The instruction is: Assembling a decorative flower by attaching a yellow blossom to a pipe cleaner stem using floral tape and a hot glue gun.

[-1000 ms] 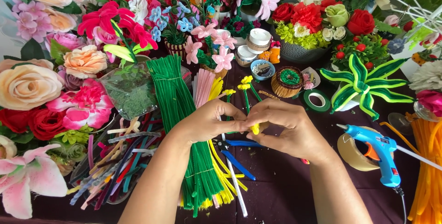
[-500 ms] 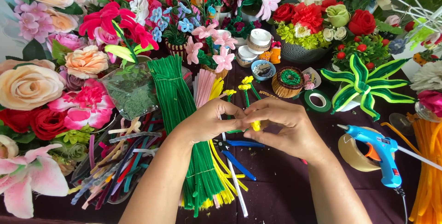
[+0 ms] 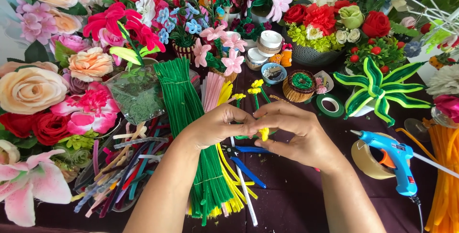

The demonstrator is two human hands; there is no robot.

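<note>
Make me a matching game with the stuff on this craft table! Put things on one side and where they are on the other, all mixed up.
Things:
1. blue glue gun
2. green pipe cleaner bundle
3. small yellow flower piece
4. roll of green tape

Places:
A. pinched between the left hand and the right hand
B. lying over a roll of clear tape, right of the hands
C. flat on the dark cloth, beside the striped green and white flower
D. running under the left wrist, next to the pink pipe cleaners

Pairs: 1-B, 2-D, 3-A, 4-C
</note>
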